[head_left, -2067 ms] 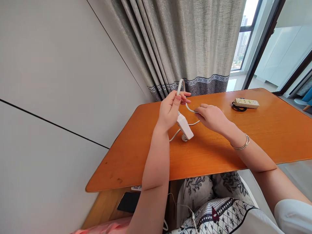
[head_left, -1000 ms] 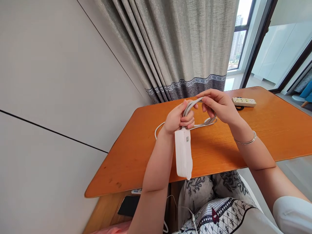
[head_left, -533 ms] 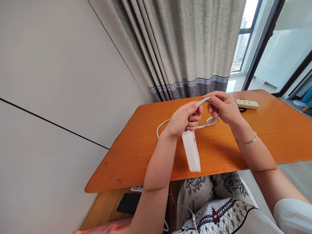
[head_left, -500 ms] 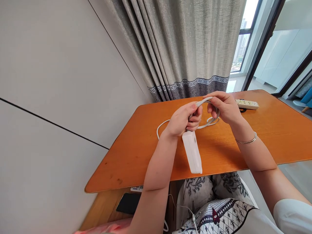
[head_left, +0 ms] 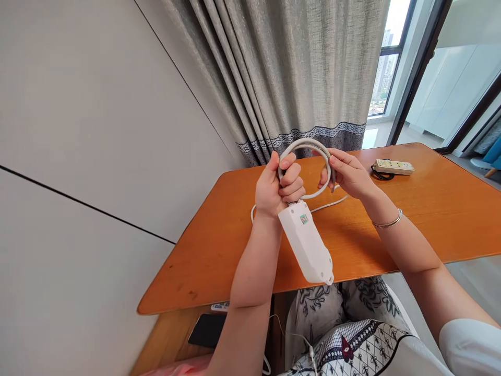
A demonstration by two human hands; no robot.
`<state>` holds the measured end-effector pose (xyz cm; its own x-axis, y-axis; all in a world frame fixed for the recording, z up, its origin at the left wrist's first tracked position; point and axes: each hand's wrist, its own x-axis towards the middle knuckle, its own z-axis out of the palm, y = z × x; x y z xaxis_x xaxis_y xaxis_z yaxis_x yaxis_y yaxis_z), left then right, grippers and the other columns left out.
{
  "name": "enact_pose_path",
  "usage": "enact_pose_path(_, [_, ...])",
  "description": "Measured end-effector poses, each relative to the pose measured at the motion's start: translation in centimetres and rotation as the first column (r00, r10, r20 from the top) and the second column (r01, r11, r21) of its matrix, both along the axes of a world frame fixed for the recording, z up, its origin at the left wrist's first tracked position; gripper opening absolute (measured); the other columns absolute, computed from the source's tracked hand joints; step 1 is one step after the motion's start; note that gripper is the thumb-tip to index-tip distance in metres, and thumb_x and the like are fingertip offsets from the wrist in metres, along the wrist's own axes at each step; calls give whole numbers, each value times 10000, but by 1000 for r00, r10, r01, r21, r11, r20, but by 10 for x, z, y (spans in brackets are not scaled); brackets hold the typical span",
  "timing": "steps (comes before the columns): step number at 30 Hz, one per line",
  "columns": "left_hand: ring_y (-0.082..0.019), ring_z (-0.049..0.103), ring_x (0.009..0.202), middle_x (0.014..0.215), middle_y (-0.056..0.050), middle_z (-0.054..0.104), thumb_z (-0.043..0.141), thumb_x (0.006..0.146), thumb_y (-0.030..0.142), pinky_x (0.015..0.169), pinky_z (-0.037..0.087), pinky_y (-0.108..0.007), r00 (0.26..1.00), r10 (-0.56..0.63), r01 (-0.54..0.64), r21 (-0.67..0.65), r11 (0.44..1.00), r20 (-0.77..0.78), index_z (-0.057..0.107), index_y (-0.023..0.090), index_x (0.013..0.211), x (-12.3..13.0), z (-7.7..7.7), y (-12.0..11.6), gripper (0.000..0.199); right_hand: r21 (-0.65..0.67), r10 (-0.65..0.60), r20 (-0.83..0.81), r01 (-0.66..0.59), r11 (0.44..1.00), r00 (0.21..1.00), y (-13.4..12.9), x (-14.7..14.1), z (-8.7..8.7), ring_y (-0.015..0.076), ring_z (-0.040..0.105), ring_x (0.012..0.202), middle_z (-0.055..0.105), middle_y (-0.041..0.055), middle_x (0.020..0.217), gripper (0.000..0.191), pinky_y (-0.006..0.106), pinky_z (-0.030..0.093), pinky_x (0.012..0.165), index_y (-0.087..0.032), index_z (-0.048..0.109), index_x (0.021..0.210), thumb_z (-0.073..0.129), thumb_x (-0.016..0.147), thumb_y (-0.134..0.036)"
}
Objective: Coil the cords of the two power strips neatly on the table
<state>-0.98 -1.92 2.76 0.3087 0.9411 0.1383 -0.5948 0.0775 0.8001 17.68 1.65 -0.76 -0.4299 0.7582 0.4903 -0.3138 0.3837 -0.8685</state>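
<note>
My left hand (head_left: 281, 180) is closed around a white cable (head_left: 309, 142) just above where it enters a white power strip (head_left: 307, 245). The strip hangs tilted below that fist, a small square code label on its upward face, over the table's near edge. Between my two hands the cable forms a round loop in the air. My right hand (head_left: 348, 171) pinches the loop's right side between thumb and fingers. More cable runs behind the hands and lies on the orange-brown table (head_left: 219, 245).
Toward the right back of the table sits a second power strip (head_left: 393, 167) with a black cord. Below the left edge, a black phone (head_left: 206, 330) lies on a wooden surface. A grey curtain (head_left: 305, 68) hangs behind the table, and a pale wall panel (head_left: 86, 130) stands at left.
My left hand has turned and moved slightly left, swinging the strip so its labelled face shows. The cable between my hands has become a full round loop; my right hand has shifted slightly left.
</note>
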Motion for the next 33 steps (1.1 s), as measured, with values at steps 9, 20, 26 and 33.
enact_pose_path(9, [-95,628,625,766,-11,638,330,1064,511,577,568,-195,965,224,-249,193,949,139,416,219,732,2,-3,-6,450,126,-107,35,102,987,994,3,-21,-22,71,414,443,435,-92,543,535,194,374,444,-174,647,1216,527,968,-632])
enact_pose_path(20, [-234,337,1541,1474,56,593,459,981,590,1184,445,-462,907,388,-410,550,727,164,418,225,661,-19,6,-1,487,616,-532,662,23,788,528,15,-25,-49,233,666,1026,715,174,1162,447,388,498,918,-78,556,1403,396,986,-109])
enact_pose_path(26, [-231,176,1598,1607,115,429,549,854,756,1246,340,-453,802,585,-512,642,570,121,487,238,693,-38,-1,21,546,571,-540,786,-20,820,302,6,-22,-42,225,674,978,723,164,1187,528,322,485,796,-154,464,1532,403,1008,-129])
enact_pose_path(33, [-339,281,1559,1626,0,423,609,775,817,1249,263,-551,808,587,-414,655,632,-56,523,222,715,-50,-19,48,604,843,-827,482,106,528,287,-14,-7,-12,144,546,678,664,67,882,369,271,296,572,-217,734,1213,422,1058,-337])
